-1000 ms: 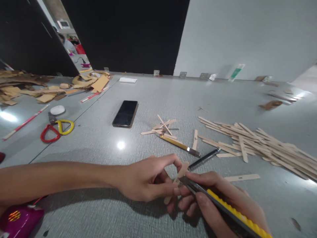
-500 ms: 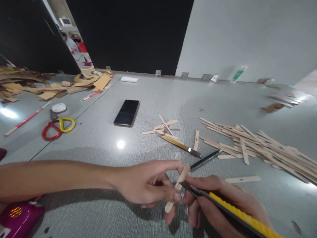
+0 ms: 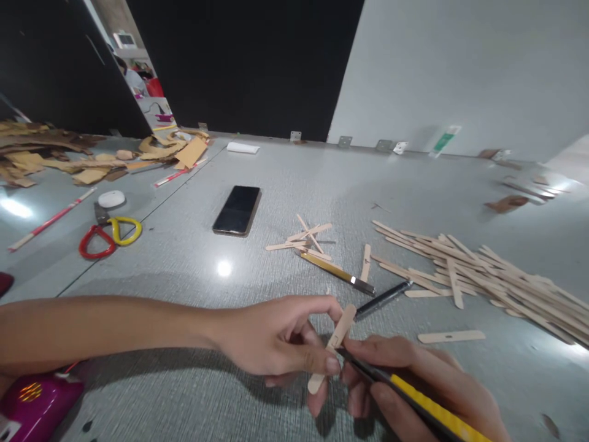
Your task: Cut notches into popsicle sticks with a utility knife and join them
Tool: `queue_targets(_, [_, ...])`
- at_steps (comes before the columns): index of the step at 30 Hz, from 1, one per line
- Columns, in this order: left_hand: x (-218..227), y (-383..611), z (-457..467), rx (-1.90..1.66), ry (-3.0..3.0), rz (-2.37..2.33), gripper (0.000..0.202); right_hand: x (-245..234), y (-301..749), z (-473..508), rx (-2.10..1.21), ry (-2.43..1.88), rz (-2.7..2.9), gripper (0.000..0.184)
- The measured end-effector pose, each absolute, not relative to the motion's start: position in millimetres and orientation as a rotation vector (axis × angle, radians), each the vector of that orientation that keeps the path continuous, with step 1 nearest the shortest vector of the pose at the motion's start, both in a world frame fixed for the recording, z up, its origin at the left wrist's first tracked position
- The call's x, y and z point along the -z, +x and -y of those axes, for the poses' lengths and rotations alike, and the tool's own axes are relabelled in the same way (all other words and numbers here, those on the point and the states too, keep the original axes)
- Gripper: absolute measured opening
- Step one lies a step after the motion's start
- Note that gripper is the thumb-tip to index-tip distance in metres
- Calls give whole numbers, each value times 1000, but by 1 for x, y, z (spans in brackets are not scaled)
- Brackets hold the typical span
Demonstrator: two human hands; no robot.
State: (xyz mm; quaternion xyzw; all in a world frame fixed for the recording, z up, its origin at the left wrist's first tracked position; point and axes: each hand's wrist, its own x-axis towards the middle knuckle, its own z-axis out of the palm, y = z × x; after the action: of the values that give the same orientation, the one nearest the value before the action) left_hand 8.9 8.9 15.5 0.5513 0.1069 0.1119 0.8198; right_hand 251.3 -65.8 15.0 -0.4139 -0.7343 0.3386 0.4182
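Observation:
My left hand (image 3: 280, 337) pinches a wooden craft stick (image 3: 343, 326), holding it tilted just above the grey table (image 3: 184, 264). My right hand (image 3: 414, 387) grips a yellow and black utility knife (image 3: 427, 408), and the blade tip rests against the middle of the stick. Both hands meet at the lower centre of the view. Part of the stick is hidden behind my left thumb.
A large heap of craft sticks (image 3: 478, 270) lies at the right, a smaller pile (image 3: 304, 239) at centre with a gold knife (image 3: 335, 271) and a black pen (image 3: 381, 298). A phone (image 3: 237, 210), scissors (image 3: 108, 233), cardboard scraps (image 3: 92, 159) and a magenta device (image 3: 37, 405) lie leftward.
The knife tip has slid slightly lower along the stick, and the stick has turned a little more upright. Both hands stay in the same place.

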Motion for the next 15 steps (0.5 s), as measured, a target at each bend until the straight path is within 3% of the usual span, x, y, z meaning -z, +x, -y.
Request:
queue_targets(4, [-18,8,-6,-255,1202,-319,22,-20,253,63,-858,-949,1928,41])
queue_targets(10, [-22,10,3,-307,1327,-480,27,-25,240,67,-847,-1056,1763,31])
queue_targets(15, [-21,10,4,-306,1351,-499,28,-22,231,75,-923,-1095,1601,7])
